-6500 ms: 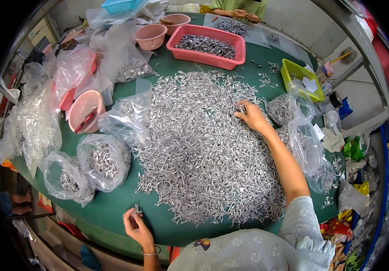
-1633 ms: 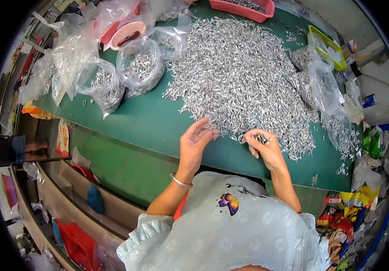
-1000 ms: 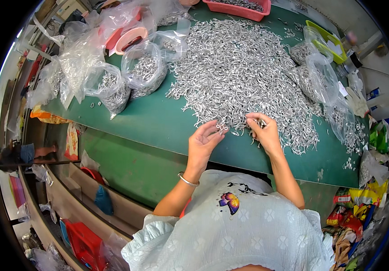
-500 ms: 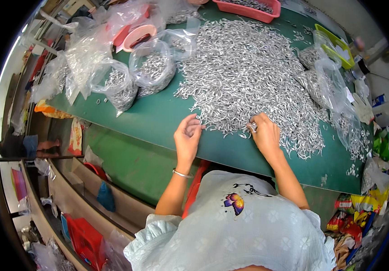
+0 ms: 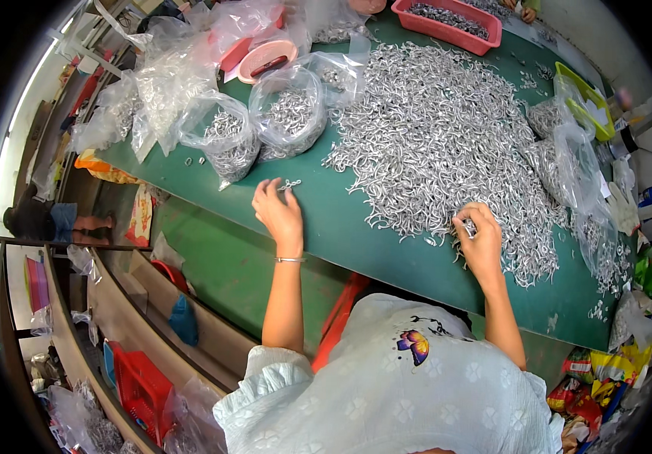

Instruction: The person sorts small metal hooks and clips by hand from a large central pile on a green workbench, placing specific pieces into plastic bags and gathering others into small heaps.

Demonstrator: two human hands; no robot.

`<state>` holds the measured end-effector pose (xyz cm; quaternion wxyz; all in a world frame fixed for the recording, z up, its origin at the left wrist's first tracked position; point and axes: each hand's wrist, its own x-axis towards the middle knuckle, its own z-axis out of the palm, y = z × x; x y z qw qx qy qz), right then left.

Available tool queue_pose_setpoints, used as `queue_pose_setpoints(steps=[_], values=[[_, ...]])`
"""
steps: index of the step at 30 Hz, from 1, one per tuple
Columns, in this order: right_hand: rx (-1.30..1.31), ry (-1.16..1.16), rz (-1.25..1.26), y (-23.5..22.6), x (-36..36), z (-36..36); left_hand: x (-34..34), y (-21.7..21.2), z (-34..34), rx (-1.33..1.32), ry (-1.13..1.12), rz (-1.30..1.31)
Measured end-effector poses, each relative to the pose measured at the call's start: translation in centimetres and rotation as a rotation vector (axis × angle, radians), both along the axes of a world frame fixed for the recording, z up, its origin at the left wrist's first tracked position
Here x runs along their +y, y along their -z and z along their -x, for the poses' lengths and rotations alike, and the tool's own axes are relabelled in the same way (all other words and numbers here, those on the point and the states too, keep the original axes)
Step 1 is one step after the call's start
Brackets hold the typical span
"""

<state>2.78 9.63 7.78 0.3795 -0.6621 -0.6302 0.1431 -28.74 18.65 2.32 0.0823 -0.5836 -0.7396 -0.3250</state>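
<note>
A broad pile of small curved silvery metal pieces (image 5: 447, 129) covers much of the green table (image 5: 326, 219). My left hand (image 5: 279, 216) is over the table left of the pile, near the clear bags. A few small linked metal pieces (image 5: 289, 184) show at its thumb and index fingertips, seemingly pinched there. At the near edge of the pile, my right hand (image 5: 483, 238) is curled, thumb and index together on small metal pieces; its other fingers partly hide them. Two open clear bags of metal pieces, one left (image 5: 227, 147) and one right (image 5: 288, 121), stand beyond my left hand.
More filled clear bags (image 5: 575, 166) lie along the right side. A pink tray (image 5: 485, 41) and a yellow-green tray (image 5: 598, 125) sit at the far side. Another person's hand (image 5: 529, 13) shows at the far edge. Wooden shelving (image 5: 167, 318) stands lower left.
My left hand has moved left, away from the pile toward the bags, with small metal pieces at its fingertips. My right hand stays at the pile's near edge. The whole view has shifted slightly.
</note>
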Motion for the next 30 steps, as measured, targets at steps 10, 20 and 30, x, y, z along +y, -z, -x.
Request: queue_pose_setpoints(steps=[10,20,30], values=[[0.006,-0.067,-0.035,0.3,0.4,-0.5,4.1,-0.7,-4.5,-0.158,0.345,0.108],[0.281,-0.339,0.001,-0.1,1.3,2.9,3.0,-3.6,-6.6,-0.600,0.492,-0.108],[-0.095,-0.570,-0.124,3.0,4.9,11.2,4.6,-2.3,-5.3,-1.165,0.512,-0.038]])
